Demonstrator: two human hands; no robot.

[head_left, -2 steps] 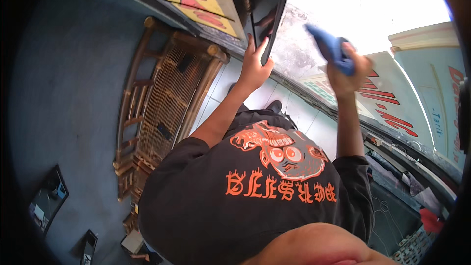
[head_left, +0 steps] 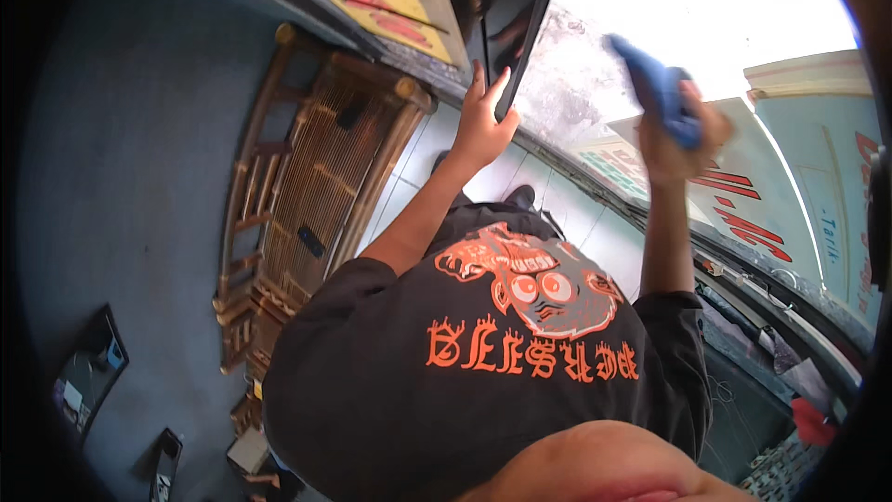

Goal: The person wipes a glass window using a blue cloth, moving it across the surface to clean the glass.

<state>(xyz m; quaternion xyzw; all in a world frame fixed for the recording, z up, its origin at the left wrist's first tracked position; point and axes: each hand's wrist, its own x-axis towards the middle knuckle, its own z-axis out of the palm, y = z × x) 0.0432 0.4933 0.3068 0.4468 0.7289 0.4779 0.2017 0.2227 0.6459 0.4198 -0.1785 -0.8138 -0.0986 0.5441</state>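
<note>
A blue cloth point(head_left: 658, 88), bunched up and slightly blurred, is in my raised right hand point(head_left: 678, 153), with the fingers closed round it. One end of the cloth sticks out to the upper left, in front of the bright doorway. My left hand point(head_left: 483, 130) rests against the lower part of a glossy dark door panel point(head_left: 506, 0), its fingers stretched out and spread. Faint reflections show on the panel. The cloth and the panel are apart.
A bamboo bench point(head_left: 321, 158) with dark small objects on it stands to my left by a grey wall point(head_left: 139, 149). On the right are a lettered glass pane point(head_left: 780, 158) and a cluttered dark case point(head_left: 753, 390). Pale tiles point(head_left: 530, 172) lie underfoot.
My right hand and the blue cloth have moved right and slightly down, away from the dark panel. My left hand stays against the panel.
</note>
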